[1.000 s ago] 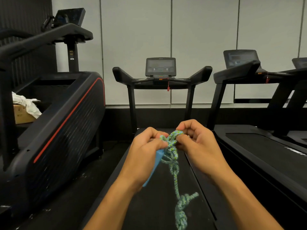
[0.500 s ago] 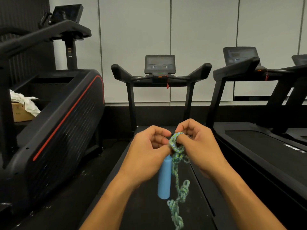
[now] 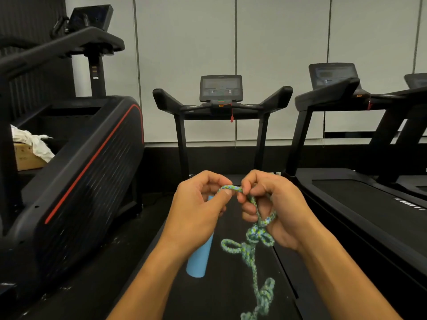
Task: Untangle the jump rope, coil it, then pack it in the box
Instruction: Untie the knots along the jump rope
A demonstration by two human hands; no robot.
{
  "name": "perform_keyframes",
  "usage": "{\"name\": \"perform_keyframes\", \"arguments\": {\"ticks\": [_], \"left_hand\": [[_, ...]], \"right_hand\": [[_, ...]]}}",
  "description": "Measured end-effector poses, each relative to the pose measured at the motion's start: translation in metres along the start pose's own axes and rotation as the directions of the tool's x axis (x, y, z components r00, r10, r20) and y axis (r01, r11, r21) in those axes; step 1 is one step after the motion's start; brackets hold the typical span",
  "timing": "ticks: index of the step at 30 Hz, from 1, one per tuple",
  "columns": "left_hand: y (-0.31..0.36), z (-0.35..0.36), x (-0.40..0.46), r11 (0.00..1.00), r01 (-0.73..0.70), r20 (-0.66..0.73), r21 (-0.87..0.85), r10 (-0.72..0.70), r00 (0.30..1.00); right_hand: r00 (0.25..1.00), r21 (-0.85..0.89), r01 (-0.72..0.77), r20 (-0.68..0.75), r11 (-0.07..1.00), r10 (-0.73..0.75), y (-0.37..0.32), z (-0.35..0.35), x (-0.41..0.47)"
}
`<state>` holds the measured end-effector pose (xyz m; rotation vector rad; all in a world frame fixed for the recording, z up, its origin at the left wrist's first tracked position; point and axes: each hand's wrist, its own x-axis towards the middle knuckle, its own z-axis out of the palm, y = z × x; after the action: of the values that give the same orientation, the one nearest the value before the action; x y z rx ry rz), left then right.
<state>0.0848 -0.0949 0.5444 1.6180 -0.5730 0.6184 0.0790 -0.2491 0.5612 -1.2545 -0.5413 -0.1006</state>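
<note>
A green-and-blue braided jump rope [image 3: 250,252] hangs knotted in front of me over a treadmill belt. My left hand [image 3: 198,213] pinches the rope's top end between thumb and fingers, and the light blue handle [image 3: 199,259] hangs down below this hand. My right hand [image 3: 270,209] grips the rope just to the right, a loop running round its fingers. Below the hands the rope forms two small loops and a further knot lower down. A cardboard box [image 3: 26,155] stands at the far left, a white cloth draped over it.
A treadmill [image 3: 221,105] stands straight ahead, with its dark belt [image 3: 221,294] under my arms. Another treadmill [image 3: 360,195] is close on the right. A large black machine with a red stripe [image 3: 87,172] fills the left side.
My hands have drawn a little apart, stretching a short run of rope between them. The knot below has loosened into open loops. The blue handle still hangs under my left hand.
</note>
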Motion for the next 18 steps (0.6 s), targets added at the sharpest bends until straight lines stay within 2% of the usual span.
{"name": "perform_keyframes", "arguments": {"ticks": [4,7,10,12,14,16,18], "left_hand": [[0.001,-0.006,0.002,1.0,-0.004,-0.036,0.004,0.004,0.999],[0.004,-0.016,0.007,0.995,0.044,-0.173,-0.091,-0.059,0.983],[0.008,-0.033,0.012,0.969,0.083,-0.324,-0.231,-0.157,0.933],[0.01,-0.042,0.013,0.961,0.105,-0.38,-0.256,-0.2,0.903],[0.011,-0.044,0.013,0.951,0.159,-0.349,-0.264,-0.248,0.904],[0.01,-0.041,0.012,0.933,0.223,-0.239,-0.281,-0.293,0.926],[0.008,-0.038,0.012,0.946,0.252,-0.1,-0.206,-0.276,0.956]], "right_hand": [[0.998,-0.068,-0.049,0.023,0.996,0.051,-0.002,-0.005,0.001],[0.996,-0.094,-0.076,0.036,0.993,0.079,-0.007,-0.011,-0.001],[0.997,-0.068,-0.061,0.035,0.996,0.064,-0.012,-0.018,-0.004],[0.998,-0.059,-0.061,0.03,0.996,0.063,-0.014,-0.021,-0.004],[0.999,-0.048,-0.054,-0.001,0.997,0.054,-0.013,-0.022,-0.002],[0.999,-0.056,-0.039,-0.036,0.998,0.037,-0.012,-0.02,0.0],[0.999,-0.086,-0.022,-0.039,0.996,0.019,-0.01,-0.017,0.001]]}}
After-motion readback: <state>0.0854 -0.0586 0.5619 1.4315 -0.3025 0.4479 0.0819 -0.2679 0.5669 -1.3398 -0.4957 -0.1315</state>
